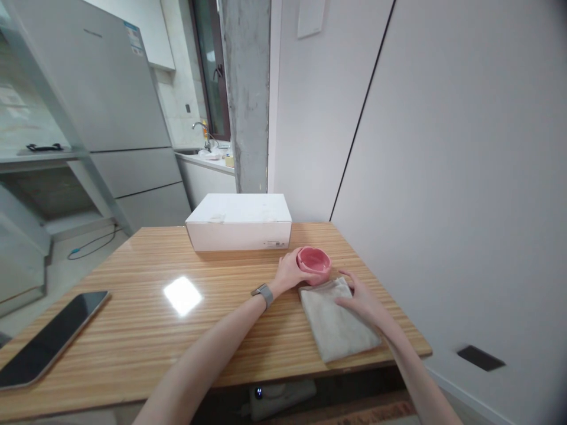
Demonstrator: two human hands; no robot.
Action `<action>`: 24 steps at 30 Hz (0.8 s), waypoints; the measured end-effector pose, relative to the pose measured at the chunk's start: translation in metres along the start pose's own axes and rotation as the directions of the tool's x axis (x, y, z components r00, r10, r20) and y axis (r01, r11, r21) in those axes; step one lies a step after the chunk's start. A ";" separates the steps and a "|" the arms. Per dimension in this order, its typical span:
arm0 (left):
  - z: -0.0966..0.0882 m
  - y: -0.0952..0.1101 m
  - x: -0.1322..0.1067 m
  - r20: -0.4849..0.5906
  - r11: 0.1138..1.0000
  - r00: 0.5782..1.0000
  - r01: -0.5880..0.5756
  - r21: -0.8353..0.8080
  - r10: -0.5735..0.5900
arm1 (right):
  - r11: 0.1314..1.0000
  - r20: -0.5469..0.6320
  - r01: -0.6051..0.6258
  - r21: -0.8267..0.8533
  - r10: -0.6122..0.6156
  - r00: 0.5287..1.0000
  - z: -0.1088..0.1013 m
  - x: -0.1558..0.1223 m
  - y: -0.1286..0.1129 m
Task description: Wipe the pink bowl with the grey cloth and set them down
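Left to right on my wooden table (155,330): a dark phone (48,339), then a white box (239,221) at the back. My left hand (290,271) grips the pink bowl (313,262) by its side wall, touching a folded beige cloth (336,319). My right hand (361,298) lies flat and open on the cloth. The bowl looks rigid, chippable and probably slick, so the rim is the best hold.

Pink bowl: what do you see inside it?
The bowl shows only its pink inner wall, nothing above the rim. The near rim hides its bottom; the left hand covers one side.
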State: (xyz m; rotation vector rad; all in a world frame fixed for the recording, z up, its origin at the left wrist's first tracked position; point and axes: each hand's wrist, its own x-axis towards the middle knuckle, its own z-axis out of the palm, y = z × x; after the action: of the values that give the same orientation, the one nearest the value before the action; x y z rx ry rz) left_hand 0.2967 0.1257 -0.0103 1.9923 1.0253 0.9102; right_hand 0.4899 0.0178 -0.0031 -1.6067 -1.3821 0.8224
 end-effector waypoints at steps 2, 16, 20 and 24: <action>-0.003 -0.004 0.005 0.026 1.000 0.999 -0.025 -0.007 0.025 | 0.999 0.004 0.001 -0.036 -0.001 1.000 -0.002 0.002 0.003; -0.065 -0.005 -0.064 0.052 0.997 0.995 -0.081 -0.002 0.081 | 0.787 -0.116 0.376 -0.489 -0.486 0.866 0.070 -0.046 -0.038; -0.096 -0.005 -0.122 0.110 0.954 0.993 -0.068 0.294 0.037 | 0.813 0.039 0.452 -0.368 -0.472 0.881 0.131 -0.062 -0.056; -0.109 -0.014 -0.170 0.035 0.825 0.996 0.053 0.563 -0.087 | 0.733 0.167 0.439 -0.519 -0.417 0.894 0.171 -0.071 -0.056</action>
State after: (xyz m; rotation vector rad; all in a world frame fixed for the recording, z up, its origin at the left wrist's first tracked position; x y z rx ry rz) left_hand 0.1278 0.0149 -0.0121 2.4191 1.4471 0.5329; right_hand 0.3019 -0.0195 -0.0292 -1.5677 -2.0491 0.1738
